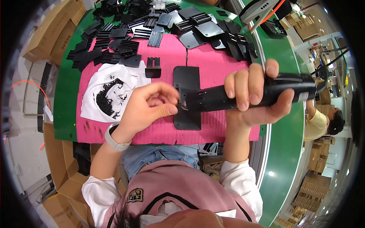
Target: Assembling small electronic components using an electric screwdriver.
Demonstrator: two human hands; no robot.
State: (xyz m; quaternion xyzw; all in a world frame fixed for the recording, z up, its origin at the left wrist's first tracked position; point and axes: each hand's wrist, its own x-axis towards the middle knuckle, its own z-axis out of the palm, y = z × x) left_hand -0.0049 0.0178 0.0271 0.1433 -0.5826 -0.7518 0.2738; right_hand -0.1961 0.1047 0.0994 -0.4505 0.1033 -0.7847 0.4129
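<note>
My right hand is wrapped round a black electric screwdriver, held sideways with its tip to the left. Thumb and forefinger of my left hand come together in a pinch at that tip. Something small and shiny shows there, too blurred to name. Below the tip lies a black plate with rounded corners, partly hidden by the screwdriver. Just up and left of it stands a small black slotted bracket. Left of my left hand, a heap of small black screws rests on a white cloth.
A pink sheet covers the middle of the green table. Black slotted parts and flat black plates pile up along the far side. Cardboard boxes stand at left. A person sits beyond the right edge.
</note>
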